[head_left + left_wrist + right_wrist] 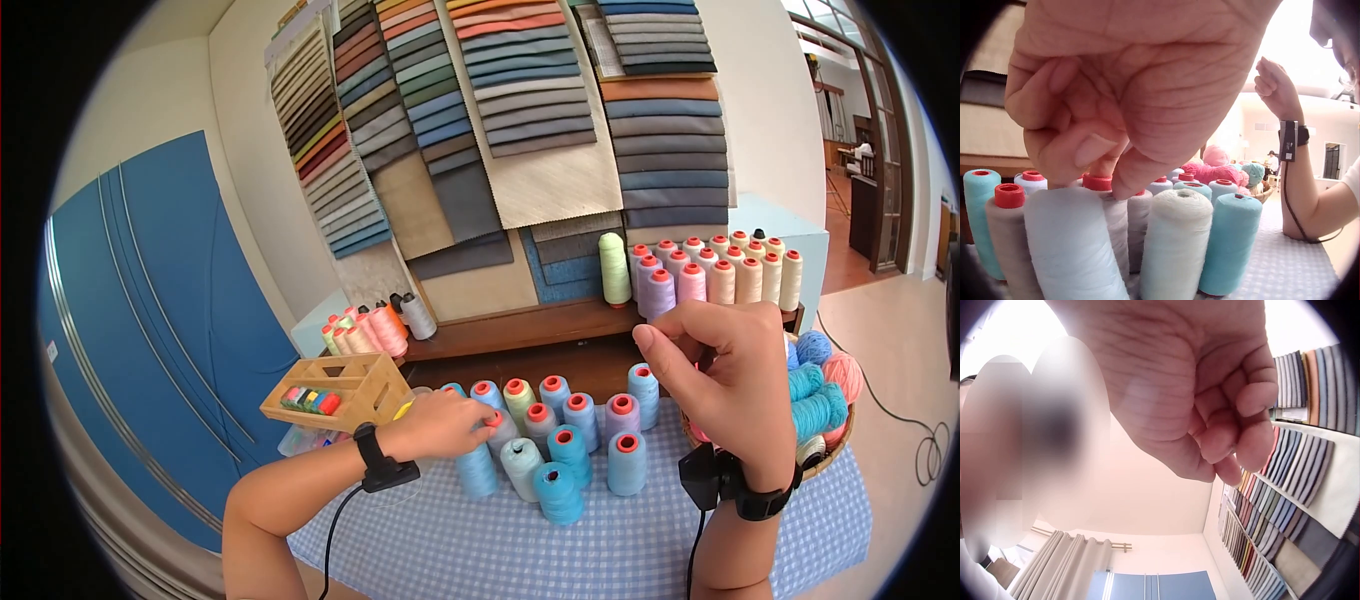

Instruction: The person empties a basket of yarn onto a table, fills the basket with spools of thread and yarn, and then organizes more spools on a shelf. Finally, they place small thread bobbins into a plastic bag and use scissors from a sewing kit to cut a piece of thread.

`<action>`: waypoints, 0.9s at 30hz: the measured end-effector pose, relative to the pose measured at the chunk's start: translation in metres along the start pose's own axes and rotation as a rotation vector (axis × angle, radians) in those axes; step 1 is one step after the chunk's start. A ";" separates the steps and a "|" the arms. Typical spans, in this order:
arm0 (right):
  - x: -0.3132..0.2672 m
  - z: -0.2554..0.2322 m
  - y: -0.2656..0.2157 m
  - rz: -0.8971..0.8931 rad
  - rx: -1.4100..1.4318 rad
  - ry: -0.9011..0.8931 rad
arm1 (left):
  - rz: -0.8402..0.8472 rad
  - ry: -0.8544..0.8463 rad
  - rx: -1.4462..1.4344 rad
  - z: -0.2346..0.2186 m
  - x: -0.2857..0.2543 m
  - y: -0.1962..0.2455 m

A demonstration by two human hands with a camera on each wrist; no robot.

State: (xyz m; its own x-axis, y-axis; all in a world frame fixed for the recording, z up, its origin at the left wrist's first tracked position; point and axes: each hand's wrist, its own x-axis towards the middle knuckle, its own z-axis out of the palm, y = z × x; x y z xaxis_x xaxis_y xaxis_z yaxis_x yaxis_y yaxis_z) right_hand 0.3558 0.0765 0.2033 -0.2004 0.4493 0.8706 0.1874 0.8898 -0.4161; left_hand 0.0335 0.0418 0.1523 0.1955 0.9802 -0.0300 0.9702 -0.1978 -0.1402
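Observation:
My left hand (447,424) reaches in from the left over the group of thread cones. Its thumb and fingertips pinch the red top of a greyish cone of thread (500,432), whose red rim (1097,182) shows between them in the left wrist view. Close around it stand a pale blue cone (476,474), a whitish cone (521,470) and several blue and lilac ones. On the right, my right hand (728,375) is raised above the table, its wrist bent and fingers loosely curled. Nothing shows in the right hand (1210,406) in the right wrist view.
A wooden box (340,396) with coloured spools stands at left. A dark wooden shelf (505,332) behind carries pink cones (385,328) at left and cream ones (749,281) at right. A yarn basket (835,440) sits at right. Fabric swatches (545,170) hang on the wall.

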 end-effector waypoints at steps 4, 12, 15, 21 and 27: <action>0.000 0.000 0.002 -0.018 -0.015 -0.003 | -0.015 -0.028 0.028 0.000 0.000 0.000; 0.000 0.006 0.008 0.009 -0.027 0.021 | 0.019 0.066 -0.084 -0.015 -0.007 -0.009; 0.002 0.004 0.011 0.031 -0.057 0.040 | -0.018 0.185 -0.205 -0.026 -0.016 -0.009; 0.004 0.005 0.021 0.206 -0.077 0.087 | 0.115 0.550 -0.060 -0.020 -0.046 0.019; 0.007 0.033 0.026 0.213 -0.113 0.005 | 0.517 0.744 -0.151 -0.003 -0.061 0.039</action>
State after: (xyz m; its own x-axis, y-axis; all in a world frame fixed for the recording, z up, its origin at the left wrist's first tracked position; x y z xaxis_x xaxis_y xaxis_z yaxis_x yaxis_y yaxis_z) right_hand 0.3274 0.1052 0.1899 -0.1399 0.6248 0.7681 0.3314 0.7606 -0.5583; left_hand 0.0603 -0.0257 0.1515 0.6018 0.5283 0.5990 0.7342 -0.6610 -0.1546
